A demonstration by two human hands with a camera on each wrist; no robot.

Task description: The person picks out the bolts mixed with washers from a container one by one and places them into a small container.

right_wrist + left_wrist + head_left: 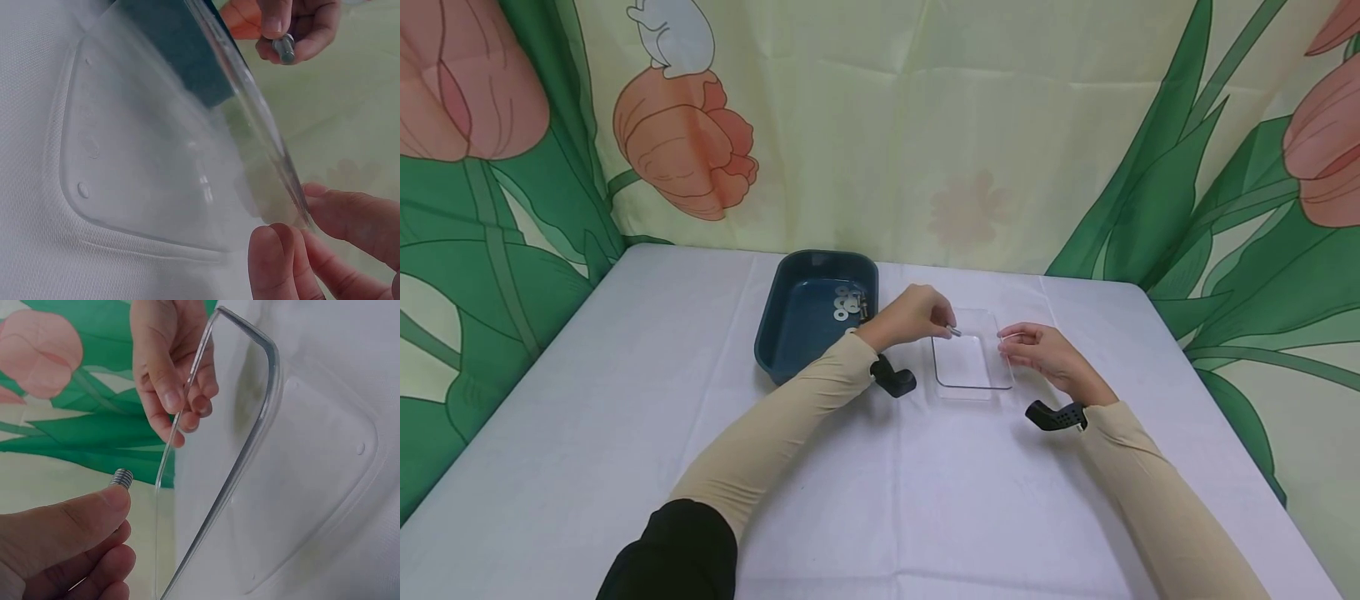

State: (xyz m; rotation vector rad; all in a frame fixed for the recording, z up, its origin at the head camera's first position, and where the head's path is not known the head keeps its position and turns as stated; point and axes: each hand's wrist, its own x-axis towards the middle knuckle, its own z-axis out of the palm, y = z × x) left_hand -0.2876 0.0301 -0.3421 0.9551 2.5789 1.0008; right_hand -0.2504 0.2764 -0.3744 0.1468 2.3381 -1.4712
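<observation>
My left hand (917, 315) pinches a small silver bolt (953, 331) between thumb and fingertips, above the left side of a clear plastic box (973, 387). The threaded end of the bolt (122, 478) points up past the thumb in the left wrist view. At the box's right side, my right hand (1043, 354) holds the rim between thumb and fingers. The right wrist view shows the fingertips (325, 203) at the edge of the clear wall. No loose parts show inside the box (144, 144).
Left of the box stands a dark blue tray (765, 333) with several white washers (841, 315) and some metal bolts (862, 308) at its right side. My left forearm passes over its near right corner. A white cloth (820, 517) covers the table; a printed curtain (865, 125) hangs behind.
</observation>
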